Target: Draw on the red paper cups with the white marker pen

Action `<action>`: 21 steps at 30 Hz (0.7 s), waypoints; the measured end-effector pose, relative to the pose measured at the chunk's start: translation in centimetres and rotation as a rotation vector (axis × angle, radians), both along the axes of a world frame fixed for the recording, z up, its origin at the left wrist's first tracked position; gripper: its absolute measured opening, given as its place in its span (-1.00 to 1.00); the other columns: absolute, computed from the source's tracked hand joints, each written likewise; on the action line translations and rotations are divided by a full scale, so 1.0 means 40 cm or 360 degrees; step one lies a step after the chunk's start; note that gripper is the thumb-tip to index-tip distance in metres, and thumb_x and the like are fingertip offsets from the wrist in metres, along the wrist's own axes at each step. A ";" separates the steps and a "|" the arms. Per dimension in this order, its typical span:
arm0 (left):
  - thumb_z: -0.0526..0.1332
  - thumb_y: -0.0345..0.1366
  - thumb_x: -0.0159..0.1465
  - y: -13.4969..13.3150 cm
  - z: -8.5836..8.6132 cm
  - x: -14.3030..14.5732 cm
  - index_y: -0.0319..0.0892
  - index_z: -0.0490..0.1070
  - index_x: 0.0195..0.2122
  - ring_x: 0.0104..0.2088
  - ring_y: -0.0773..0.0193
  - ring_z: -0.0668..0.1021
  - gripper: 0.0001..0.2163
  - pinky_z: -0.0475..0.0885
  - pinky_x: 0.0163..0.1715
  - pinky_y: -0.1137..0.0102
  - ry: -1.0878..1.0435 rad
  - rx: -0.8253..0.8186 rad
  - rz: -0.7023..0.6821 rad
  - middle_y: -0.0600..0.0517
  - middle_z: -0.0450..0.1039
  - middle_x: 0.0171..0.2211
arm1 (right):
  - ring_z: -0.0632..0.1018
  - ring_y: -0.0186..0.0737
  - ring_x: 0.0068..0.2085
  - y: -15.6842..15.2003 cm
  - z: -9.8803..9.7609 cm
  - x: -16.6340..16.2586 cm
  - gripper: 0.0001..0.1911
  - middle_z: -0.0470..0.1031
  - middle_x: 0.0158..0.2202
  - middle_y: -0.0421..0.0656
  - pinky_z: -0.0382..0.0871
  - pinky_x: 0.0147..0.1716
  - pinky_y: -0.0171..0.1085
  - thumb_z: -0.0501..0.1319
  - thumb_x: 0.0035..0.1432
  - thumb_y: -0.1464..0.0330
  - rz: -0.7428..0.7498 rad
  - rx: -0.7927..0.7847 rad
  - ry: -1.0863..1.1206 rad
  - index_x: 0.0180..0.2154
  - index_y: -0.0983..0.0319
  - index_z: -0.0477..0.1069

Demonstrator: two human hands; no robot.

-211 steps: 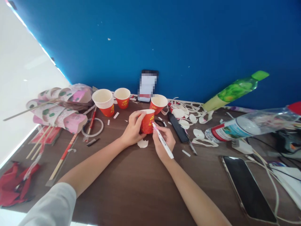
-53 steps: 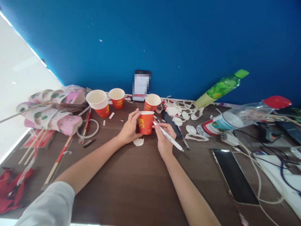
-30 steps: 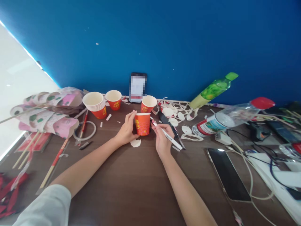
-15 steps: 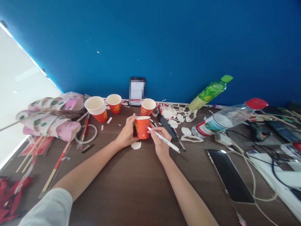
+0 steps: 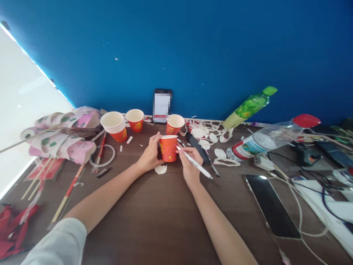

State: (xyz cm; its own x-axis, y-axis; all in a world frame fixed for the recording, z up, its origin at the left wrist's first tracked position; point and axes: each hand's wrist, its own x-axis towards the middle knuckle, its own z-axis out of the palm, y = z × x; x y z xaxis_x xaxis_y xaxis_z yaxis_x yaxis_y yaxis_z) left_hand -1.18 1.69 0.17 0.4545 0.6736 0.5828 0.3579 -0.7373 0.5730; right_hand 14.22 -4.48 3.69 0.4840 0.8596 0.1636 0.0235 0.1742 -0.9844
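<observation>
An orange-red paper cup (image 5: 168, 148) with yellow print and pinkish lines stands upright on the dark table. My left hand (image 5: 150, 152) is closed around its left side, thumb low and fingers near the rim. In my right hand (image 5: 192, 162) is a white marker pen (image 5: 197, 165), its tip at the cup's right side; whether it touches I cannot tell. Behind stands another paper cup (image 5: 174, 125). Further left are a single cup (image 5: 135, 123) and a stack of cups (image 5: 118, 131). A torn white paper piece (image 5: 160, 169) lies just in front of the held cup.
A phone (image 5: 162, 106) leans on the blue wall (image 5: 206, 55). White paper scraps (image 5: 204, 134), a green-capped bottle (image 5: 245, 110) and a red-capped bottle (image 5: 256, 144) are right of the cups. A smartphone (image 5: 273, 206) with cables lies nearer. Patterned paper rolls (image 5: 63, 143) and sticks (image 5: 67, 193) lie left.
The marker tip has shifted slightly away from the middle of the cup toward its right edge. My left hand keeps its hold. The whole view has shifted a little.
</observation>
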 end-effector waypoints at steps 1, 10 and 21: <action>0.39 -0.36 0.02 0.000 0.000 0.000 -0.18 -0.17 0.24 0.29 -0.17 0.18 -0.13 0.27 0.16 -0.07 0.0000 -0.0002 0.0001 -0.34 0.05 0.17 | 0.64 -0.04 -0.13 0.000 0.000 0.000 -0.90 0.63 -0.43 -0.14 0.51 -0.16 -0.12 0.29 -0.02 0.33 0.0004 0.0004 0.0002 -0.44 0.19 0.39; 0.39 -0.39 0.01 -0.005 0.004 -0.001 -0.13 -0.26 0.28 0.29 -0.18 0.15 -0.05 0.24 0.17 -0.08 0.0061 -0.0053 0.0004 -0.33 -0.05 0.21 | 0.64 -0.06 -0.14 0.001 -0.011 0.009 -0.87 0.63 -0.40 -0.15 0.50 -0.17 -0.13 0.30 -0.02 0.31 0.0006 0.0037 -0.0021 -0.44 0.17 0.37; 0.29 -0.44 0.01 -0.012 0.006 -0.006 -0.01 -0.46 0.35 0.27 -0.18 0.11 0.04 0.22 0.19 -0.07 0.0138 -0.0016 0.0083 -0.21 -0.14 0.20 | 0.65 -0.14 -0.37 -0.015 -0.009 -0.005 -0.78 0.52 -0.61 -0.27 0.50 -0.23 -0.13 0.20 0.13 0.18 -0.0093 0.0170 -0.0165 -0.27 0.18 0.33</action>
